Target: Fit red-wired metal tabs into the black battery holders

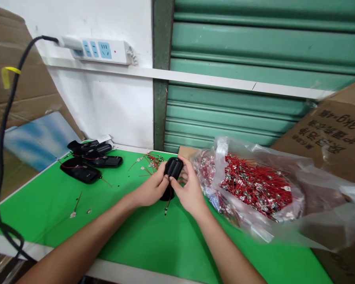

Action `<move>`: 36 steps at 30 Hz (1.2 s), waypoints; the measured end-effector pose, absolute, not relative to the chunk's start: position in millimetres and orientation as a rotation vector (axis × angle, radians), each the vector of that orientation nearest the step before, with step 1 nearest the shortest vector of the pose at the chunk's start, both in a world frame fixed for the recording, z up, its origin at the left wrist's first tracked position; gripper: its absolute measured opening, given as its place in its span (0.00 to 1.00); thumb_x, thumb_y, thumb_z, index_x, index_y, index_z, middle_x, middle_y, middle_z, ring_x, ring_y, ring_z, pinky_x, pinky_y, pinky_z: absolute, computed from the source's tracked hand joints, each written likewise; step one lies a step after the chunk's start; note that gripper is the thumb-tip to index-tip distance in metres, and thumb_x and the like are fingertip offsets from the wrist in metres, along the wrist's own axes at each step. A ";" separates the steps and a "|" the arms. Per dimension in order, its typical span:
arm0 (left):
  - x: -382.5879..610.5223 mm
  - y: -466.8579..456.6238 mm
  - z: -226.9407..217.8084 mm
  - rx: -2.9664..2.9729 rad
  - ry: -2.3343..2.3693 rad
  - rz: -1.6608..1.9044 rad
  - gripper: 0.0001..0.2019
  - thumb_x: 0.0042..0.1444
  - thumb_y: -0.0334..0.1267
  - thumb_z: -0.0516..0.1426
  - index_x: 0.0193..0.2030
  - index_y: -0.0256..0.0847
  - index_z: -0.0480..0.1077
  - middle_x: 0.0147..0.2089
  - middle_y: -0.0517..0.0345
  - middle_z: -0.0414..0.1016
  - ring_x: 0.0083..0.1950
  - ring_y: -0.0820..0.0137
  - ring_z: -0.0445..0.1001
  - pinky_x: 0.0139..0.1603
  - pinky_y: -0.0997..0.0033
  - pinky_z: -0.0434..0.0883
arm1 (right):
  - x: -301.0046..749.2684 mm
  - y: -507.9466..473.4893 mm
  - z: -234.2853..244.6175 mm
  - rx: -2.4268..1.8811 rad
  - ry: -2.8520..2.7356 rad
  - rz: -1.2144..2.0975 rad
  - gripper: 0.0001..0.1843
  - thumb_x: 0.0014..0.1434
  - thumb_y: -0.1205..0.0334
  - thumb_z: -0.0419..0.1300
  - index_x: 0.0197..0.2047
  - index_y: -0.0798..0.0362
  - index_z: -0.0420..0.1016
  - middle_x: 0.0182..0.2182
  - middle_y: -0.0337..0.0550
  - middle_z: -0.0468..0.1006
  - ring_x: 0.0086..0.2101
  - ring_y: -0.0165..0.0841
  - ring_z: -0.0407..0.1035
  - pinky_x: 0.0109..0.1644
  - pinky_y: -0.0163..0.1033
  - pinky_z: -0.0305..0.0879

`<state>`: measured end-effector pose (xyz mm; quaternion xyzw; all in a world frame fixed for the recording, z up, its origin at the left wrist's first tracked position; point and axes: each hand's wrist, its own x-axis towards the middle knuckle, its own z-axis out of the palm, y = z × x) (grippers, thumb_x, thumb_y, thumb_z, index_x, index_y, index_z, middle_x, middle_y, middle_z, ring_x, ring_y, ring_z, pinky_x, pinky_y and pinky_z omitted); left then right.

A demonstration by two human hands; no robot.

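Observation:
Between both hands, over the green tabletop, is a black plastic housing [174, 167] with rounded hollows like a battery compartment. My left hand [153, 185] grips its left side, thumb on the lower edge. On the right side my right hand [189, 189] is closed around it, its thumb pressing near the lower end. A thin wire with a small metal end [166, 210] hangs below the housing. Just beyond the left hand lies a small pile of red wires with metal contacts [154, 161]. Whatever the thumbs press on is too small to make out.
Several black housings [81, 170] lie at the back left. A loose red wire with a contact [76, 207] rests nearer. An open plastic bag [301, 201] full of red wires stands right, before a cardboard box [328, 134]. A black cable [2, 130] runs down the left from a power strip [106, 51].

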<state>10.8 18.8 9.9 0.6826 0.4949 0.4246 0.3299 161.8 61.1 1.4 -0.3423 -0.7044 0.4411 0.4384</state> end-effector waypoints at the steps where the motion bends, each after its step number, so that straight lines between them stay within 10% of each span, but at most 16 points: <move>1: 10.9 18.8 9.9 1.785 1.292 1.113 0.25 0.70 0.39 0.42 0.71 0.33 0.52 0.66 0.40 0.64 0.69 0.60 0.63 0.74 0.55 0.61 | 161.5 61.1 0.9 -0.853 -1.747 1.094 0.34 0.58 0.65 0.61 0.67 0.45 0.61 0.56 0.49 0.77 0.45 0.39 0.77 0.43 0.43 0.76; 21: 1.7 28.5 11.2 1.360 1.119 1.200 0.28 0.59 0.41 0.51 0.66 0.39 0.64 0.69 0.51 0.68 0.71 0.56 0.63 0.75 0.53 0.58 | 169.2 66.9 6.0 -0.742 -1.754 1.230 0.36 0.61 0.60 0.62 0.71 0.41 0.59 0.57 0.49 0.75 0.44 0.37 0.77 0.43 0.42 0.77; 28: -22.0 29.2 37.9 0.794 1.085 1.472 0.26 0.55 0.38 0.54 0.63 0.41 0.60 0.43 0.51 0.79 0.40 0.60 0.81 0.39 0.60 0.79 | 177.3 83.2 -2.1 -0.927 -1.722 0.898 0.28 0.64 0.55 0.59 0.66 0.48 0.62 0.45 0.48 0.78 0.37 0.36 0.75 0.35 0.42 0.72; 36: -37.3 36.9 41.1 0.639 1.055 1.679 0.20 0.61 0.29 0.53 0.60 0.39 0.60 0.38 0.53 0.79 0.36 0.67 0.80 0.46 0.57 0.80 | 161.7 74.0 -15.1 -0.818 -2.228 0.381 0.10 0.65 0.62 0.56 0.45 0.49 0.78 0.45 0.51 0.78 0.48 0.47 0.71 0.54 0.56 0.68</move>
